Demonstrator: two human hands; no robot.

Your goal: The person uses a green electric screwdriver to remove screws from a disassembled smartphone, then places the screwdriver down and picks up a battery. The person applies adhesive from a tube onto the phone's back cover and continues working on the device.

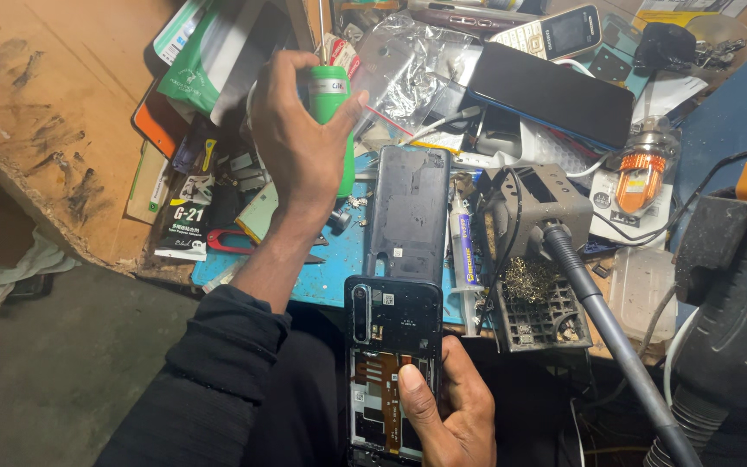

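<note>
**Opened phone over a cluttered repair bench**

Blue matting (326,281) covers my crowded bench, edged by worn wood at the left. My left hand (304,138) is wrapped around a green-handled screwdriver (330,108), raised above the mat. My right hand (447,406) grips an opened smartphone (391,346) low over my lap, thumb pressed on its exposed board. Its removed back cover (410,212) lies on the mat just above it. A green pouch (196,73) sits top left, a black rectangular packet with white lettering (185,229) below it, and a crinkled clear plastic bag (404,69) near the top centre. A soldering iron stand (538,259) sits to the right.
</note>
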